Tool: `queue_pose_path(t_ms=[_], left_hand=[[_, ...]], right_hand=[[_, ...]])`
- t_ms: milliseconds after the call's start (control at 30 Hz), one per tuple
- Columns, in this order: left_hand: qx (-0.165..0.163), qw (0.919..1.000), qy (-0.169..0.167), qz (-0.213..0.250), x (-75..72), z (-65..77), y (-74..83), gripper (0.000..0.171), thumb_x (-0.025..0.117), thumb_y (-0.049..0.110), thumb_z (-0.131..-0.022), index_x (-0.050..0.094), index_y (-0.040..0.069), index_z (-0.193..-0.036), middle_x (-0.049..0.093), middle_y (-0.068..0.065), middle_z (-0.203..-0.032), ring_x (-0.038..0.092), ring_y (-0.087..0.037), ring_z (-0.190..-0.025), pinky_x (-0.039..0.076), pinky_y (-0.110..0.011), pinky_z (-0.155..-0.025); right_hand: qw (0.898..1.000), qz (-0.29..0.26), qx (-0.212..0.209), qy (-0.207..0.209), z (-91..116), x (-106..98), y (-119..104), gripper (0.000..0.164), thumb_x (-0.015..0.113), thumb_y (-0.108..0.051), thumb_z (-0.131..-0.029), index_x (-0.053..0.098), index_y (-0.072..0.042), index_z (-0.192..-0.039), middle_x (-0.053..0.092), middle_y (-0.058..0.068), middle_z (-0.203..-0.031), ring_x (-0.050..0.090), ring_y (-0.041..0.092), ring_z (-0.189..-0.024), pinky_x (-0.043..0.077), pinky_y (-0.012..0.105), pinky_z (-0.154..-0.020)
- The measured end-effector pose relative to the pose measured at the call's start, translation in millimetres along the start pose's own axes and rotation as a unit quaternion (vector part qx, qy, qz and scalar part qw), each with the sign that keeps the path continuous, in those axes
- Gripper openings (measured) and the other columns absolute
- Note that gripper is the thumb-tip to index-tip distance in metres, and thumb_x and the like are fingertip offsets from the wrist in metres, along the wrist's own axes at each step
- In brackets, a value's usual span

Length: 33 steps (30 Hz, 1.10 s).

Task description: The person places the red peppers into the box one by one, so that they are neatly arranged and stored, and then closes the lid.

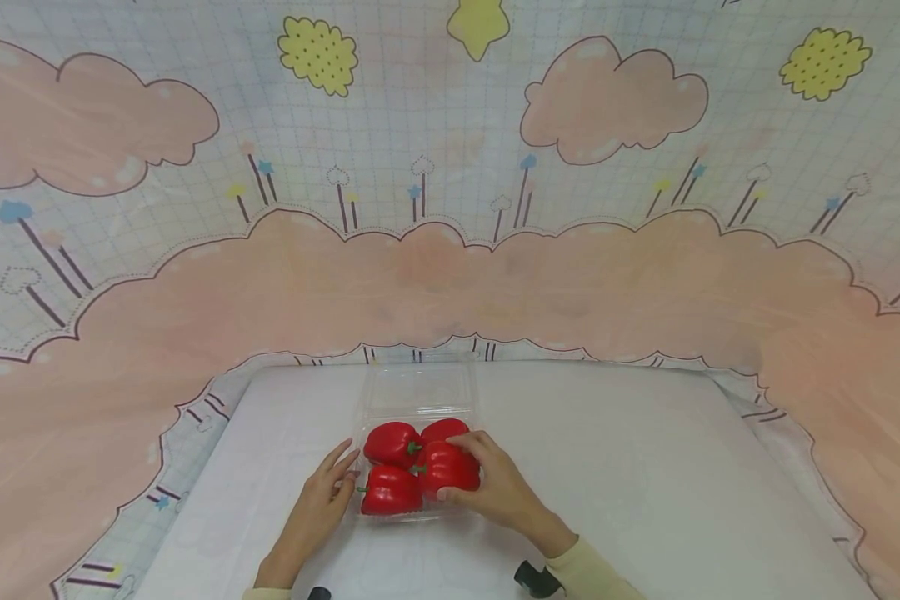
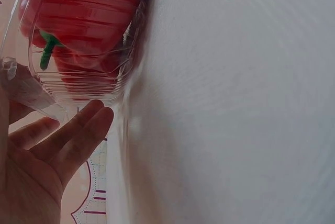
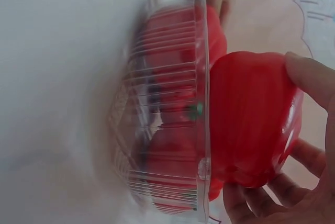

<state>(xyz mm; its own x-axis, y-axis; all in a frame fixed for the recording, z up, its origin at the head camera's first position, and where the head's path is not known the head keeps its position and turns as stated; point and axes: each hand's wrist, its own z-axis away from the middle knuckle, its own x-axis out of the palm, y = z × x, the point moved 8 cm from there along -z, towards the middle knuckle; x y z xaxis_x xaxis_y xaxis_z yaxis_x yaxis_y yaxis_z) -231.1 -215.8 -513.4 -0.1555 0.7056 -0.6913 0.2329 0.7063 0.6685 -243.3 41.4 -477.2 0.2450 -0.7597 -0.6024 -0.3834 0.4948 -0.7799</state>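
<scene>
In the head view my right hand [image 1: 504,490] grips a red bell pepper [image 1: 447,467] between thumb and fingers at the right side of a clear plastic clamshell box [image 1: 420,392]. The right wrist view shows this pepper [image 3: 254,114] standing out above the box's rim [image 3: 203,145]. Three other red bell peppers sit in the box: one at back left [image 1: 392,443], one at back right [image 1: 444,429] and one at front left [image 1: 392,492]. My left hand [image 1: 324,493] is at the box's left wall, its fingers extended; its fingertips [image 2: 102,116] lie right by the ribbed side.
The box's hinged lid stands open at the back. Under it spreads a white tabletop [image 1: 615,467]. A patterned cloth [image 1: 495,283] with clouds hangs behind and around the table. A black object [image 1: 536,579] shows by the right sleeve.
</scene>
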Motion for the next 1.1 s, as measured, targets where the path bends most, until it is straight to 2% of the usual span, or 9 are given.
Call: queue_pose_path(t_ms=[167,433,667,833,1100], left_hand=[[-0.011,0.9999,-0.008,0.0,0.3,0.0,-1.9,0.041,0.056,0.004,-0.095,0.056,0.0,-0.136,0.045,-0.013,-0.152,0.07,-0.024,-0.105,0.061,-0.021,-0.078],[-0.01,0.9999,-0.009,-0.005,1.1,-0.1,-2.7,0.041,0.057,0.004,-0.095,0.056,0.0,-0.136,0.044,-0.013,-0.152,0.07,-0.023,-0.104,0.06,-0.02,-0.077],[-0.009,0.9999,-0.008,-0.005,0.7,-0.6,-2.5,0.042,0.058,0.004,-0.094,0.056,0.001,-0.136,0.044,-0.013,-0.152,0.07,-0.024,-0.104,0.062,-0.026,-0.079],[-0.012,0.9999,-0.011,-0.002,1.0,-0.9,-3.2,0.043,0.058,0.004,-0.094,0.056,0.0,-0.137,0.044,-0.013,-0.152,0.07,-0.024,-0.104,0.062,-0.028,-0.08],[-0.013,0.9997,-0.012,0.015,1.3,-1.2,-0.5,0.043,0.058,0.002,-0.094,0.055,-0.001,-0.137,0.044,-0.014,-0.152,0.071,-0.027,-0.103,0.062,-0.031,-0.081]], right_hand=[[1.0,0.023,0.003,0.0,0.7,1.9,1.6,0.068,0.08,-0.046,-0.077,0.053,-0.023,-0.135,0.055,-0.001,-0.129,0.054,0.022,-0.122,0.061,0.04,-0.088],[0.999,0.046,0.007,0.0,2.6,3.0,4.4,0.069,0.081,-0.045,-0.076,0.053,-0.022,-0.135,0.056,0.0,-0.128,0.054,0.021,-0.122,0.061,0.041,-0.089],[0.998,0.058,0.017,-0.01,2.6,5.2,8.0,0.068,0.082,-0.043,-0.075,0.056,-0.019,-0.132,0.055,0.0,-0.129,0.052,0.021,-0.123,0.06,0.041,-0.091],[0.998,0.055,0.023,-0.012,1.8,6.9,9.6,0.067,0.082,-0.042,-0.075,0.056,-0.023,-0.133,0.055,-0.001,-0.128,0.053,0.021,-0.122,0.061,0.041,-0.09],[0.994,0.101,0.022,-0.023,-2.5,10.3,9.0,0.062,0.084,-0.039,-0.074,0.06,-0.023,-0.129,0.057,0.001,-0.125,0.054,0.022,-0.119,0.06,0.041,-0.09]])
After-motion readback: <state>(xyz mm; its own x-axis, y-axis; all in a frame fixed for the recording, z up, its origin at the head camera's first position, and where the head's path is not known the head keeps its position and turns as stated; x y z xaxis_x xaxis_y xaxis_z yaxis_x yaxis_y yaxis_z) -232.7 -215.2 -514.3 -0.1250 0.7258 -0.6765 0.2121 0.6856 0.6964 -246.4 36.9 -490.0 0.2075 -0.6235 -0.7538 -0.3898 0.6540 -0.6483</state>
